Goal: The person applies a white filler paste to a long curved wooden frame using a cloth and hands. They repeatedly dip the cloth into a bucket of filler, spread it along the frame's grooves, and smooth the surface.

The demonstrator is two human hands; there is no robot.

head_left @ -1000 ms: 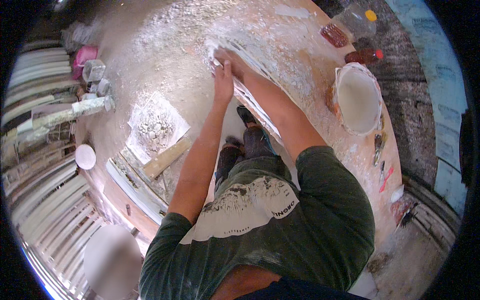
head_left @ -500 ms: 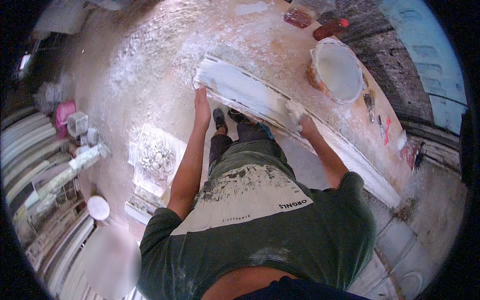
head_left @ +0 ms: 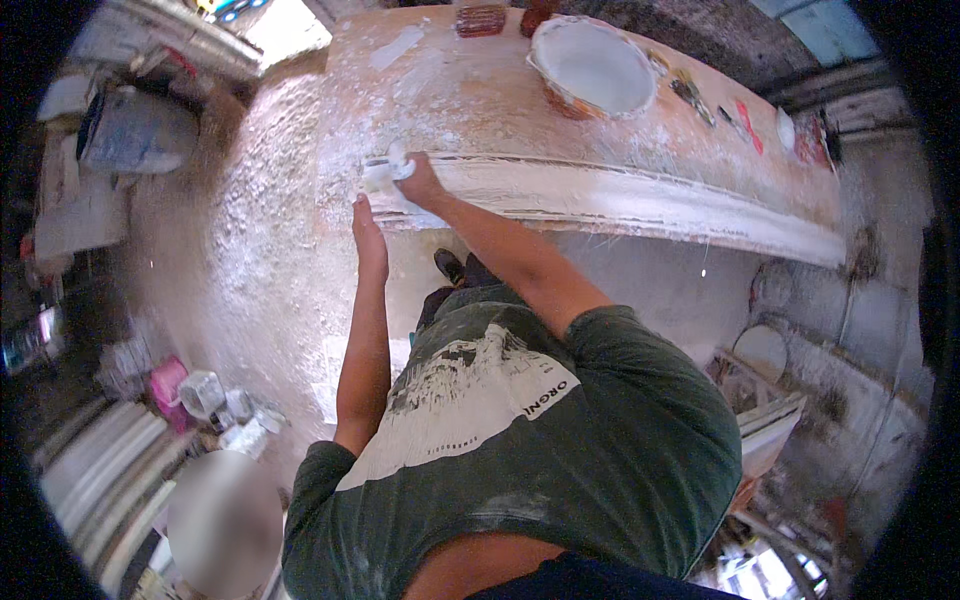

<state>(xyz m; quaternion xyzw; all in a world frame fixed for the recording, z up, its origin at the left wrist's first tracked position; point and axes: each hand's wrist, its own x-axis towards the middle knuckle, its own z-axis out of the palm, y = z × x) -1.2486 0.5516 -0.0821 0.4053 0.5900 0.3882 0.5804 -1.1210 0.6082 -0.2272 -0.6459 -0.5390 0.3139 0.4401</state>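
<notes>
A long, narrow moulding, coated in wet white plaster, lies along the near edge of the worktable. My right hand is at its left end, closed around a small white plaster-smeared piece whose kind I cannot make out. Just below that, my left hand rests against the moulding's end with its fingers stretched out and nothing visible in them.
Behind the moulding stands a bucket of white mix on the plaster-spattered worktable. Tools and a red-handled item lie to its right. A blue drum is at far left, a pink container lower left.
My right hand has slid leftward along the moulding to its left end, still gripping the white piece. My left hand stays by that end. The view has turned, so the moulding now looks more level.
</notes>
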